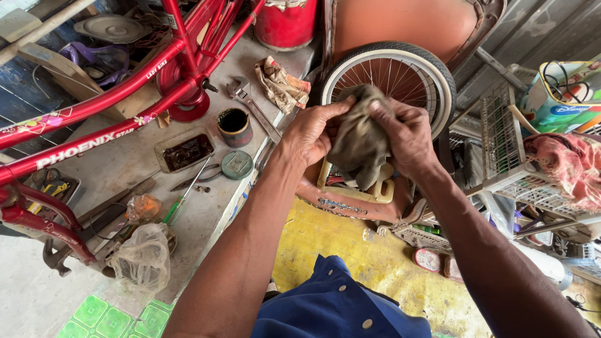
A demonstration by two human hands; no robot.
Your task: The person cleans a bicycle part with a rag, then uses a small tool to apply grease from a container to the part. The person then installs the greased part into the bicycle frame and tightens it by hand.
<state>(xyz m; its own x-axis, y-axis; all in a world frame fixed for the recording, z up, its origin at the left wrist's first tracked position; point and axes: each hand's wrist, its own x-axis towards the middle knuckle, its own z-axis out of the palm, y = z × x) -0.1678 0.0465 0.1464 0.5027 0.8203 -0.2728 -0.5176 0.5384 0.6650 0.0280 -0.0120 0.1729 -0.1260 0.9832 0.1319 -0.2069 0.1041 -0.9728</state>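
The grey bench (131, 159) carries an adjustable wrench (250, 103), round tin (235, 125), screwdriver (184, 197) and crumpled rag (282, 84).

left hand (308, 134): fingers curled, clasping | right hand (407, 139): fingers curled, clasping

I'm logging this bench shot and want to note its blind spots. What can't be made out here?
Head view only:
- Palms and whatever lies inside the dirty rag: wrapped by the left hand and right hand.
- Small wheel: lower part behind rag and hands.
- Red bicycle frame: cut off by left and top edges.
- Tin cup: dark inside, contents unclear.
- Plastic bag: cloudy, contents unclear.
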